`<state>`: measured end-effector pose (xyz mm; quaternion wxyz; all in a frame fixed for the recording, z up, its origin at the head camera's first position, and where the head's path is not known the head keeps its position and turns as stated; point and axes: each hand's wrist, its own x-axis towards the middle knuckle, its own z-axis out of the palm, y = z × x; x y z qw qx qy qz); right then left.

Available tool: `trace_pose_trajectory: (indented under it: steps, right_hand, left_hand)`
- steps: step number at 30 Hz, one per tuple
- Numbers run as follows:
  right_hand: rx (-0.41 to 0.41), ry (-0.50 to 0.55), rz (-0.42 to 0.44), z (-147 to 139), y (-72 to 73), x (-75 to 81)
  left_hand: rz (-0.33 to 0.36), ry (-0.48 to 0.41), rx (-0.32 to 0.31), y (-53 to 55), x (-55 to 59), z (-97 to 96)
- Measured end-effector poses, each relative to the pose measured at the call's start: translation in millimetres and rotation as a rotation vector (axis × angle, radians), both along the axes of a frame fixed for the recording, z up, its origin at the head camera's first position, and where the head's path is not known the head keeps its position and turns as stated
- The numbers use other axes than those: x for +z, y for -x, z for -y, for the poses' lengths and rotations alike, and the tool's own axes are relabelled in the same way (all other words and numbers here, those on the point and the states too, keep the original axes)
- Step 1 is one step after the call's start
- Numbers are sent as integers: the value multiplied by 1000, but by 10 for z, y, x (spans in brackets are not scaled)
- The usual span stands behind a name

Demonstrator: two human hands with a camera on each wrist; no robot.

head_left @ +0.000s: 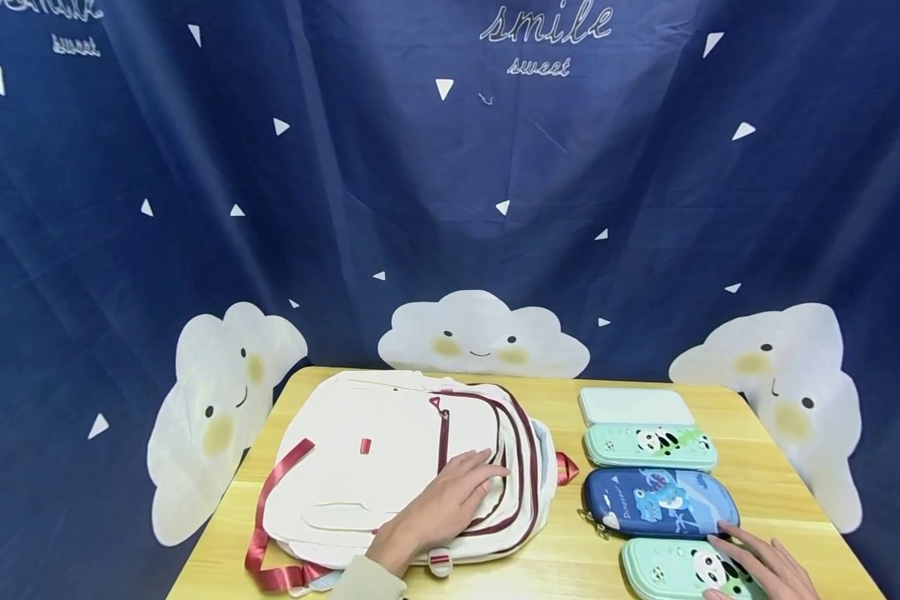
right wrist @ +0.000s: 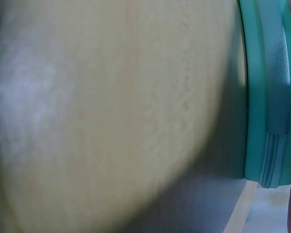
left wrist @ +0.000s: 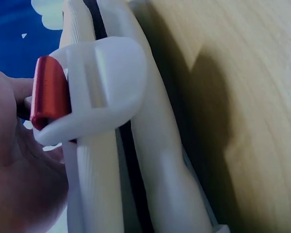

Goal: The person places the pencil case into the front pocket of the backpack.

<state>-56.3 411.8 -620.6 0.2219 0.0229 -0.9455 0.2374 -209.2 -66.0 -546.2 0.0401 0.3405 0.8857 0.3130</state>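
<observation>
A navy curtain printed with smiling clouds hangs behind a wooden worktop. With twelve o'clock at the curtain, the left hand lies on the front of a white bag, its fingers nearly straight and slightly apart. The right hand is at the near panda case, toward the worktop's five o'clock; its fingers are spread apart, though whether they press the case I cannot tell.

From the left hand, a white buckle sits at six o'clock on the bag's near side, and a red ribbon trails at the bag's eight. Beyond the near panda case, toward twelve, come the blue case, far panda case and plain pale case, lined up in that order.
</observation>
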Motion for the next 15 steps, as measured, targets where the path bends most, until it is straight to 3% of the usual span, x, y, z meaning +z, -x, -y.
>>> trace_pose_trajectory:
  steps: [6,15]
  right_hand:
    - [7,1,5,-9,-2,-6]
    - [3,-22,48,-37,-11,-21]
  left_hand:
    - [23,-26,12,41,-29,8]
    - [-68,-98,48,38,-97,20]
